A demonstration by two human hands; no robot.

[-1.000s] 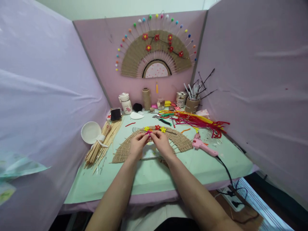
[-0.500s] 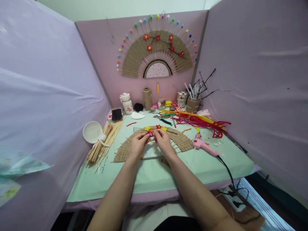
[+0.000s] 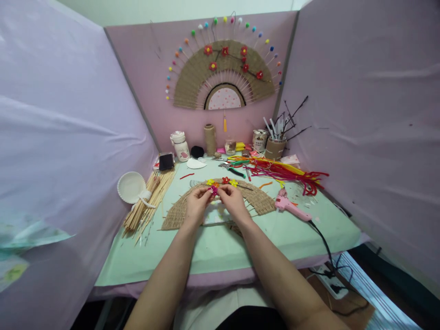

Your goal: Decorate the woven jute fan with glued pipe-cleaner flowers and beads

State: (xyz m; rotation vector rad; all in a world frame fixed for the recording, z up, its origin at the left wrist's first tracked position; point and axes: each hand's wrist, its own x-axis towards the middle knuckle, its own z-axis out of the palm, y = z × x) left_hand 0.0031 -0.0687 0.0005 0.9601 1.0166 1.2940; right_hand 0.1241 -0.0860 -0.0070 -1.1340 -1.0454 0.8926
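Observation:
Between the fingertips of both hands is a small magenta flower [image 3: 213,189], apparently of bent pipe cleaner. My left hand [image 3: 197,204] pinches it from the left, and my right hand [image 3: 233,201] grips its other side. Both are held over a woven twine fan [image 3: 261,201] lying on the table. Along the fan's upper edge sit a red flower [image 3: 226,180], yellow flowers [image 3: 233,183] and an orange one, partly behind my fingers. My hands cover part of the fan's middle.
A pink glue gun [image 3: 292,208] lies at right, its black cord running off the edge. Pipe cleaners [image 3: 285,172] and green-handled pliers [image 3: 236,172] lie behind the fan. Bamboo sticks [image 3: 151,201] and a white scalloped bowl [image 3: 131,187] are at left. A finished fan [image 3: 192,82] hangs behind.
The magenta flower has turned slightly between my fingertips, and both hands keep their hold. The whole view has shifted a little; the things on the table have stayed put.

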